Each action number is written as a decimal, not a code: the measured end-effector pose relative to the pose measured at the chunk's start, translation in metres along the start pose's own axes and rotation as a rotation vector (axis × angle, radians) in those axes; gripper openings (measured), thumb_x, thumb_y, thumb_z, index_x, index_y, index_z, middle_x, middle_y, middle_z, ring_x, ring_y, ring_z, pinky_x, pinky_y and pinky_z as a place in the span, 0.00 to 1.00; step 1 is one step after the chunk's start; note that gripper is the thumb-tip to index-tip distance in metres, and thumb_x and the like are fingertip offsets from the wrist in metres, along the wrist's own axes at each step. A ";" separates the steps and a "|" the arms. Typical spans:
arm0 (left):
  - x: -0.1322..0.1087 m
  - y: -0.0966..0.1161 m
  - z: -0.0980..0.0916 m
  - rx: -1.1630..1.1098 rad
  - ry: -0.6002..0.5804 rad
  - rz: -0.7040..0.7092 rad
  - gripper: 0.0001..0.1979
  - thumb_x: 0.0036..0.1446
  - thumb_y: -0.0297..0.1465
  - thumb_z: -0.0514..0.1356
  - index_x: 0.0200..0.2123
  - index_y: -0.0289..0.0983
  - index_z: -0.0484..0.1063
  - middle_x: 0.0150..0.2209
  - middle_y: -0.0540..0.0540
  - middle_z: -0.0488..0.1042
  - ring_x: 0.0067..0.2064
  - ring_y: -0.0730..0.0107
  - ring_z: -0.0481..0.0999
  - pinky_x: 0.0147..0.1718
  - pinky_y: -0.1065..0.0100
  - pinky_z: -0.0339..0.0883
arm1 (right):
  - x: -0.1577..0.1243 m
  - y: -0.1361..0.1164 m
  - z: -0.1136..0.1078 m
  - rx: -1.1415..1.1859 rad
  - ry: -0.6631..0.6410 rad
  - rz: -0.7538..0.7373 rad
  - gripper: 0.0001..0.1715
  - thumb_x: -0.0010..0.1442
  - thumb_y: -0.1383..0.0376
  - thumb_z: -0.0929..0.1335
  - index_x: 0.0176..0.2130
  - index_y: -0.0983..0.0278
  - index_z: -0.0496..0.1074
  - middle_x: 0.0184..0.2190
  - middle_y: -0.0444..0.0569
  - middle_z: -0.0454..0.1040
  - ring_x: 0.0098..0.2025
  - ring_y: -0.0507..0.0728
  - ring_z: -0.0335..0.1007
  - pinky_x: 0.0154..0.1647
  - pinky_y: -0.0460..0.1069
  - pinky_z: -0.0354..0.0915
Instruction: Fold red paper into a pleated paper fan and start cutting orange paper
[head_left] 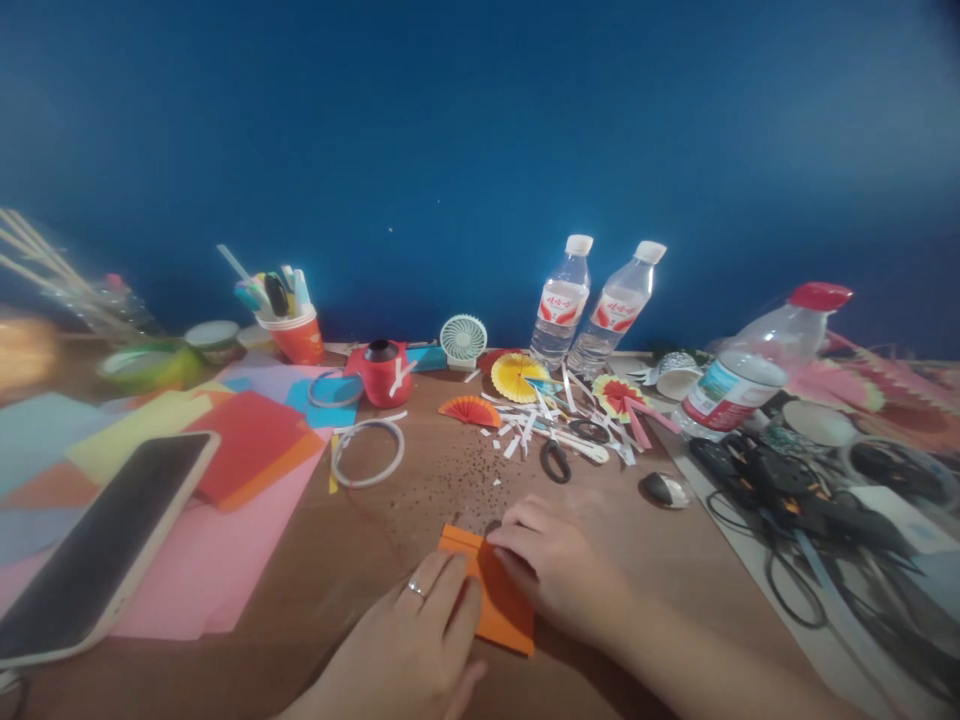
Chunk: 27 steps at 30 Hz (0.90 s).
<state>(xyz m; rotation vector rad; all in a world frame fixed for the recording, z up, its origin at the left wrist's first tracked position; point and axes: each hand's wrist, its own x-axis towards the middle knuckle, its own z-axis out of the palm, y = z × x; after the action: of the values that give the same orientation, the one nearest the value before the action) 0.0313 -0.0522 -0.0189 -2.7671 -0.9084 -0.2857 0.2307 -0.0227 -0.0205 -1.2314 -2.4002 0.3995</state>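
Note:
A sheet of orange paper [506, 605] lies on the table close to me, with a fold line along its far edge. My left hand [420, 620], a ring on one finger, presses its curled fingers on the paper's left side. At the far right part of the sheet, my right hand [562, 565] has its bent fingers closed on the folded edge. The fingertips partly hide the paper. Just beyond, small dark specks [465, 480] are scattered over the tabletop.
A phone [105, 540] rests over coloured paper sheets [255, 450] at left. Scissors [556, 461], paper strips and a yellow paper fan [517, 378] lie ahead. Two water bottles [562, 305] stand behind. At right are a larger bottle [739, 385], a mouse [664, 490] and tangled cables [795, 490].

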 end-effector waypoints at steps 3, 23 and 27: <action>0.001 -0.001 0.001 -0.002 -0.039 -0.045 0.18 0.55 0.38 0.52 0.46 0.34 0.67 0.44 0.38 0.72 0.45 0.55 0.71 0.39 0.61 0.68 | -0.001 0.001 -0.001 0.007 -0.022 0.017 0.08 0.57 0.68 0.63 0.35 0.63 0.73 0.31 0.48 0.70 0.36 0.54 0.62 0.36 0.48 0.60; -0.001 -0.006 0.006 -0.075 -0.227 -0.056 0.20 0.54 0.36 0.52 0.50 0.38 0.62 0.54 0.35 0.63 0.57 0.47 0.58 0.49 0.52 0.59 | -0.004 0.014 -0.002 0.067 0.063 0.193 0.08 0.57 0.70 0.64 0.35 0.61 0.72 0.31 0.45 0.71 0.35 0.52 0.65 0.37 0.47 0.62; -0.001 -0.007 0.008 -0.083 -0.214 -0.092 0.29 0.53 0.39 0.53 0.58 0.40 0.53 0.57 0.37 0.60 0.55 0.48 0.60 0.50 0.51 0.57 | -0.004 0.013 -0.002 0.100 0.055 0.133 0.09 0.57 0.71 0.63 0.35 0.61 0.72 0.31 0.45 0.71 0.36 0.52 0.65 0.38 0.47 0.61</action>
<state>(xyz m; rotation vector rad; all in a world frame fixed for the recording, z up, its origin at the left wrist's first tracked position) 0.0267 -0.0451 -0.0256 -2.8776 -1.1005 -0.0418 0.2429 -0.0191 -0.0254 -1.3426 -2.2314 0.5128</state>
